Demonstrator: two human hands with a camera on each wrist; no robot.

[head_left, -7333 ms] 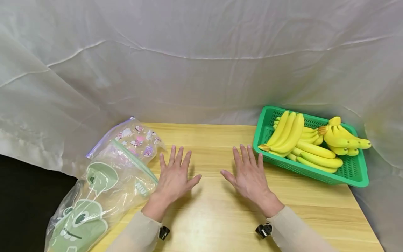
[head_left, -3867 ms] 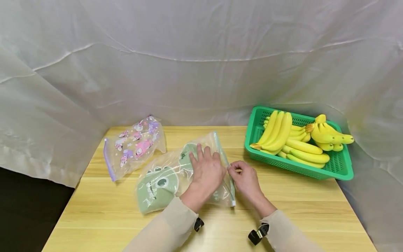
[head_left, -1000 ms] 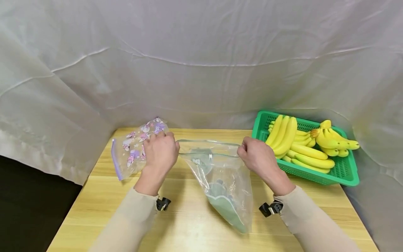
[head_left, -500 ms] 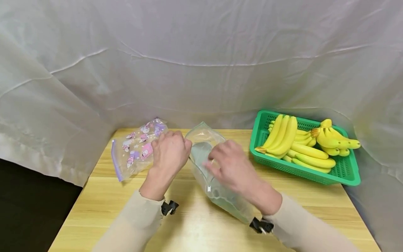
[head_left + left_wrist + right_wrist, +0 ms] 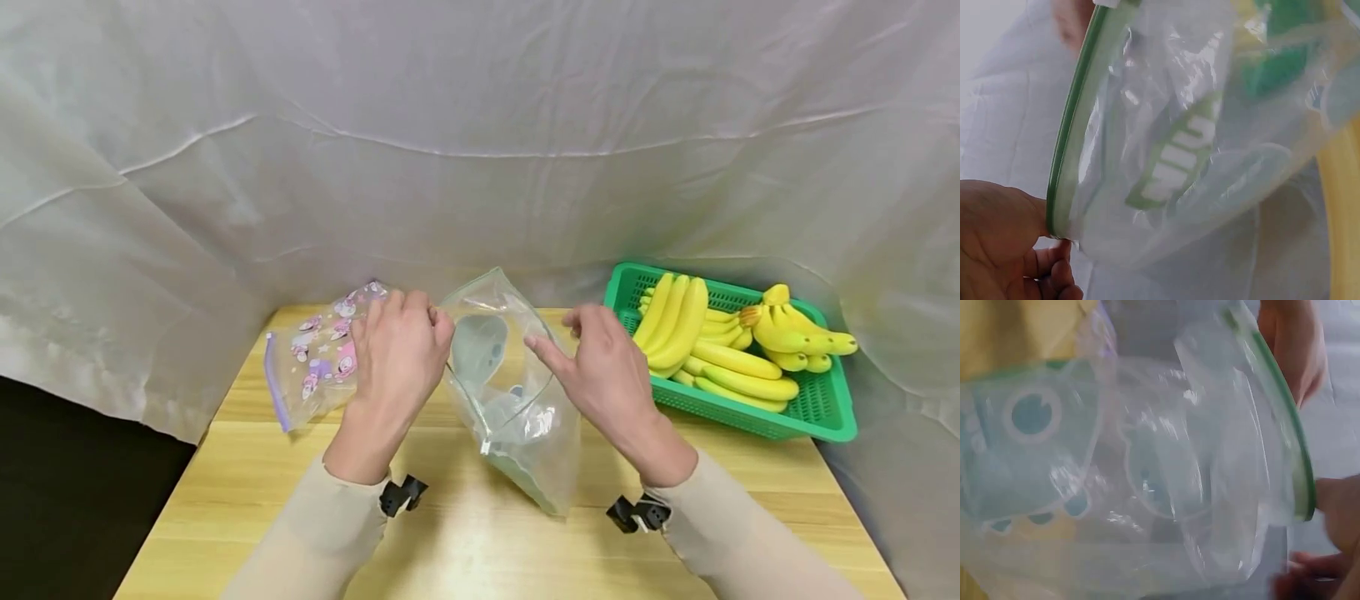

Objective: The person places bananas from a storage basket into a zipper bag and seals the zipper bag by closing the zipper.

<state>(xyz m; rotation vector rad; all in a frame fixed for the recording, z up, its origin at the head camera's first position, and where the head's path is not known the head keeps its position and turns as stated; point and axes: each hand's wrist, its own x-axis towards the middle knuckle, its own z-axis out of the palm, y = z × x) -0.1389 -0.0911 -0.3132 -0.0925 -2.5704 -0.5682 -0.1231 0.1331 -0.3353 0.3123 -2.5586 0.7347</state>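
A clear zip bag (image 5: 517, 417) with green printed shapes hangs upright between the hands, its mouth spread apart. My left hand (image 5: 397, 350) pinches the left end of its green-edged rim, as the left wrist view also shows at the bag's edge (image 5: 1060, 156). Near the right side of the mouth is my right hand (image 5: 600, 367), thumb extended toward the rim and apart from the bent fingers. In the right wrist view its thumb (image 5: 1335, 503) lies at the green edge; whether it touches is unclear. A white slider (image 5: 485, 447) sits at the near rim.
A green basket (image 5: 750, 417) of yellow bananas (image 5: 675, 325) stands at the right back. Left of the hands lies a purple-edged printed zip bag (image 5: 318, 362) on the wooden table (image 5: 480, 550). A pale curtain (image 5: 480, 208) rises behind.
From lying flat, the green-printed bag has been lifted and its mouth opened. The right hand let go of the right end, crossed over the mouth, then moved back right. The left hand keeps its hold.
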